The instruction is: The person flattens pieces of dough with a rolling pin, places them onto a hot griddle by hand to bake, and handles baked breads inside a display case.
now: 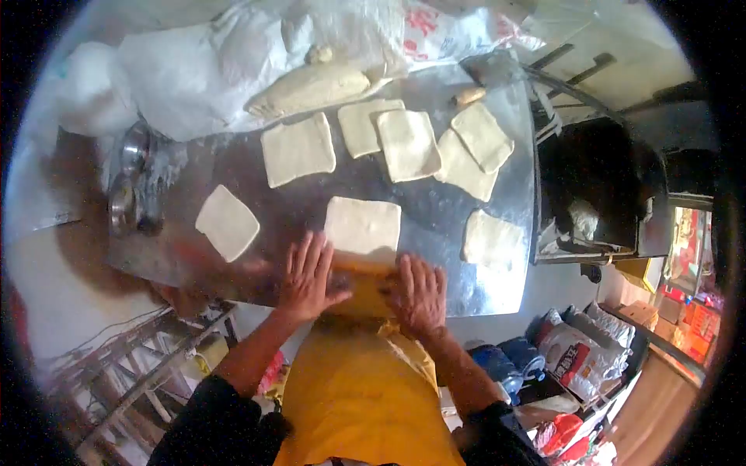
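I find the dough sheet flat on the desk, in front of and between the two hands. The left hand has its fingers extended and thumb spread, clasping nothing visible, its fingertips beside the sheet's left edge. The right hand is bent near the opposite corner and blurred; I cannot tell whether it grips anything. Between them, an orange-brown shape is too blurred to identify. I judge the step in hand to be flattening this sheet; the next move calls for even, level pressure from both sides.
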`<action>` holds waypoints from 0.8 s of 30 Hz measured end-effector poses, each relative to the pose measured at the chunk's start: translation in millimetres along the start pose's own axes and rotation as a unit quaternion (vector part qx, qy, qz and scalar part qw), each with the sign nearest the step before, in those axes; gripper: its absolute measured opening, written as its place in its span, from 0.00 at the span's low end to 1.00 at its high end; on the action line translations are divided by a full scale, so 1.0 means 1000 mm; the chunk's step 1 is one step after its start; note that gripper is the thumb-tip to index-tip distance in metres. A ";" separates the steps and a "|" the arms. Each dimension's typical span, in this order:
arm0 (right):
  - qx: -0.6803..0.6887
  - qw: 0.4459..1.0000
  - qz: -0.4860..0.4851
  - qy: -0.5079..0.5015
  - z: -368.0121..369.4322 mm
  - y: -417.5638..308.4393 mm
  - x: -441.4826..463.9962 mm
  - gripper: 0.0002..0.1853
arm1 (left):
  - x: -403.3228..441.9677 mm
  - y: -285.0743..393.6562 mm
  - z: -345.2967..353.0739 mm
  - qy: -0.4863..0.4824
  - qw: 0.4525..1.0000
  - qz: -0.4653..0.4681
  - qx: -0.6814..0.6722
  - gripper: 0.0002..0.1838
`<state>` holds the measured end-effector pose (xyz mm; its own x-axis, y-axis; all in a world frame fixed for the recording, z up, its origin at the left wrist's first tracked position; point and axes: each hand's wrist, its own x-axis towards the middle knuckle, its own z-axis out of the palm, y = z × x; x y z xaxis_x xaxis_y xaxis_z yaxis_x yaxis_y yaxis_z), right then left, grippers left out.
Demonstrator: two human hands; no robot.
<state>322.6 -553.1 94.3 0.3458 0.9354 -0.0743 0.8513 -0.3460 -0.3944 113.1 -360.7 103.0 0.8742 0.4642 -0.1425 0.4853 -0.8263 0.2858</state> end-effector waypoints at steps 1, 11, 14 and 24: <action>0.002 1.000 -0.011 0.008 -0.005 -0.006 -0.003 0.35 | -0.008 0.007 -0.007 0.010 1.000 -0.007 -0.012 0.57; 0.054 0.995 -0.081 0.005 -0.021 0.034 -0.045 0.26 | 0.126 -0.048 0.014 0.003 0.950 -0.202 -0.237 0.20; 0.025 0.998 -0.044 0.046 -0.011 0.038 -0.063 0.24 | 0.124 -0.046 0.003 0.019 0.977 -0.119 -0.178 0.14; 0.026 1.000 -0.009 -0.012 -0.013 0.026 -0.084 0.22 | -0.007 -0.014 -0.042 0.069 0.650 -0.393 -0.647 0.18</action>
<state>321.0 -641.3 101.7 0.3195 0.9435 -0.0885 0.8361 -0.3246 -0.4423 99.7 -338.6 139.5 0.3110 0.6790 -0.6650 0.2843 0.6012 0.7468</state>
